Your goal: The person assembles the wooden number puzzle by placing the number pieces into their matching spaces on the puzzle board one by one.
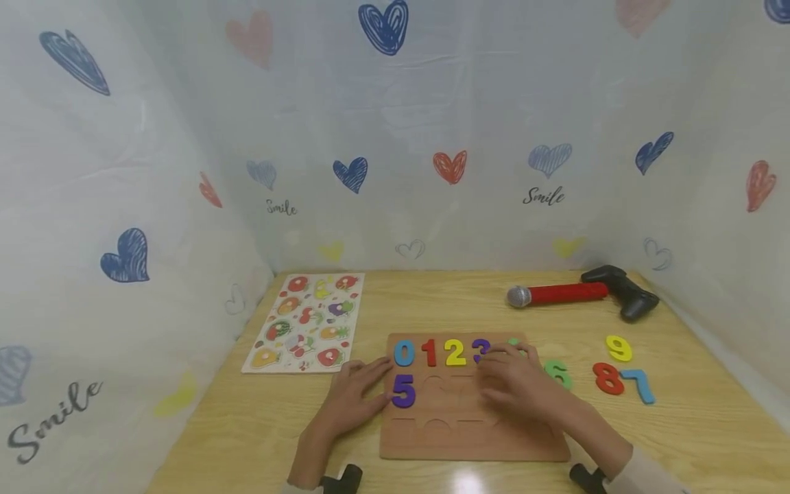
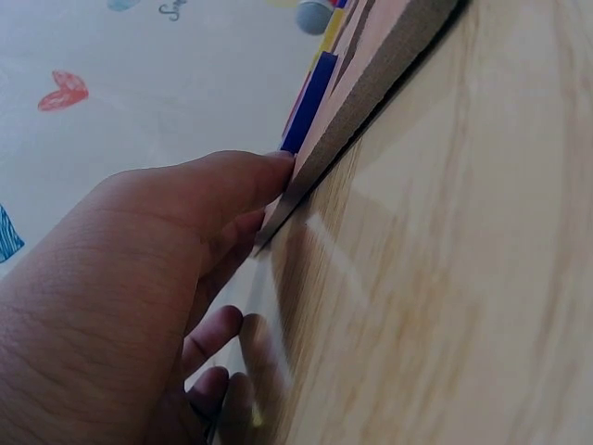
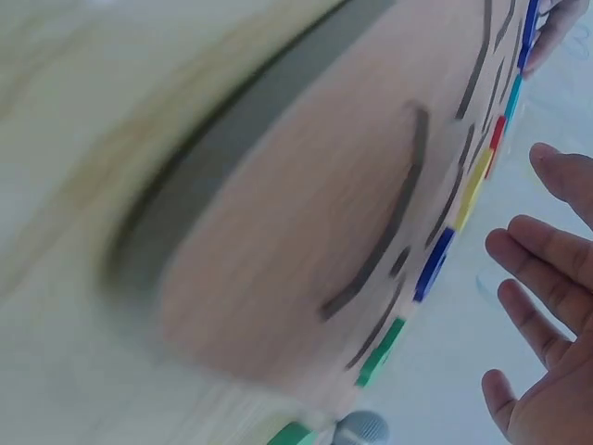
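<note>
A wooden number board point(image 1: 444, 446) lies on the table, with a blue 0 point(image 1: 404, 353), red 1 point(image 1: 428, 352), yellow 2 point(image 1: 455, 353), purple 3 point(image 1: 481, 348) and purple 5 point(image 1: 404, 391) in or on it. Part of a green piece point(image 1: 515, 342) shows behind my right hand. My left hand point(image 1: 350, 398) touches the board's left edge, its thumb beside the 5. Over the board's right half hovers my right hand point(image 1: 515, 379); in the right wrist view its fingers point(image 3: 547, 246) are spread and hold nothing.
Right of the board lie a green 6 point(image 1: 558, 374), red 8 point(image 1: 607, 379), blue 7 point(image 1: 640, 385) and yellow 9 point(image 1: 619, 348). A red microphone point(image 1: 568, 294) and a black game controller point(image 1: 623, 291) lie behind them. A fruit puzzle board point(image 1: 308, 322) is at the left.
</note>
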A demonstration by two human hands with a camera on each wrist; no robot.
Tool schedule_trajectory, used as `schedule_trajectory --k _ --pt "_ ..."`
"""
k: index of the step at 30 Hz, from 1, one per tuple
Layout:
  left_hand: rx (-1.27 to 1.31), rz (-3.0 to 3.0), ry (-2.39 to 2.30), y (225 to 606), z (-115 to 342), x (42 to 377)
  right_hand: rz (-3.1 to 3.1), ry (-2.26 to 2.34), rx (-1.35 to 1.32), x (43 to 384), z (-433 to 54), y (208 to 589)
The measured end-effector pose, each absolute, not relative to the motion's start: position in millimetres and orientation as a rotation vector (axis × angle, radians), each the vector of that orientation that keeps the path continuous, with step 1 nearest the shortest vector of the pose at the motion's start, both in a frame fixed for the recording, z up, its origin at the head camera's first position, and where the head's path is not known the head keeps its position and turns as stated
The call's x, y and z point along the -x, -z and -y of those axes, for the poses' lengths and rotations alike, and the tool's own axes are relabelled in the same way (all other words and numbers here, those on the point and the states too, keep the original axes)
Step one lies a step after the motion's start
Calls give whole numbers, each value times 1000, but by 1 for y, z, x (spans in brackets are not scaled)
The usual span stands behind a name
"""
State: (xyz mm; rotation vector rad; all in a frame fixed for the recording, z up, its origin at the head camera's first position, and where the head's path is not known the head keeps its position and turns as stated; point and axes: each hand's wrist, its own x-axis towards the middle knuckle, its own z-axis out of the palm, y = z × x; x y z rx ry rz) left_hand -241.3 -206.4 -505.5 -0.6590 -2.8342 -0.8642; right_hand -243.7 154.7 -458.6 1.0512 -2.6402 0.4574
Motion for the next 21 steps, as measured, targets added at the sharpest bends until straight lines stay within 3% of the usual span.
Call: schedule_trajectory --k 21 --pt "655 2842 851 506 205 242 2740 -422 -831 239 -209 457"
